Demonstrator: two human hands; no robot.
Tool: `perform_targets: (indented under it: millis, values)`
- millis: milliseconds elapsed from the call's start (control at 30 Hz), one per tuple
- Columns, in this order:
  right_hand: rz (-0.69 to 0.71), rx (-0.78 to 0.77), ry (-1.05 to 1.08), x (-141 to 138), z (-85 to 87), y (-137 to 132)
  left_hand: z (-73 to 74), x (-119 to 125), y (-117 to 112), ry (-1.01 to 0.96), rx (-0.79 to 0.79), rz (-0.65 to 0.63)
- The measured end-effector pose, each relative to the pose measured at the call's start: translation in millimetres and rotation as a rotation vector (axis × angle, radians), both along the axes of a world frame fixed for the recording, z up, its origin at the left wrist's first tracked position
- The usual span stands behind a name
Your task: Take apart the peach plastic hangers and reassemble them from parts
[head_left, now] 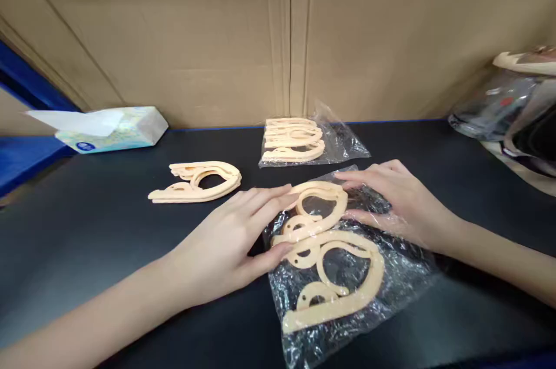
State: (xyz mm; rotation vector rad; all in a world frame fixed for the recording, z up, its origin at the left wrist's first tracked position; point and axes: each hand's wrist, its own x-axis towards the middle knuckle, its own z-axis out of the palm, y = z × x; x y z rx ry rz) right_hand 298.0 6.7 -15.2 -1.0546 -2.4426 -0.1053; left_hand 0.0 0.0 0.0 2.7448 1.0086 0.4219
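Two beige folding hangers lie in a clear plastic bag at the centre front, the upper hanger [324,224] partly overlapping the lower hanger [376,276]. My left hand [230,236] curls around the upper hanger's left side, thumb near its lower end and fingertips on its upper arm. At the rounded right end of that same hanger, my right hand [391,201] holds with thumb and fingers. Crinkled film of the plastic bag [403,276] spreads beneath and beside my right hand; whether the fingers are inside it I cannot tell.
More folded hangers [212,175] rest loose on the black table [87,236] at left. Behind sits a second bag with several hangers [293,140]. A tissue pack [113,128] stands back left, plastic-wrapped items [516,108] at far right, and a cardboard wall [195,39] closes the back.
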Motion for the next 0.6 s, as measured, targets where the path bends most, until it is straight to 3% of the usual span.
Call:
perform_targets:
  millis: [200, 600]
  values:
    - [0.043, 0.008, 0.020, 2.1, -2.7, 2.7, 0.7, -3.6, 2.9, -0.068, -0.011, -0.031]
    - [0.046, -0.028, 0.005, 2.9, -1.5, 2.5, 6.0, -8.9, 13.5, 0.010, 0.009, -0.017]
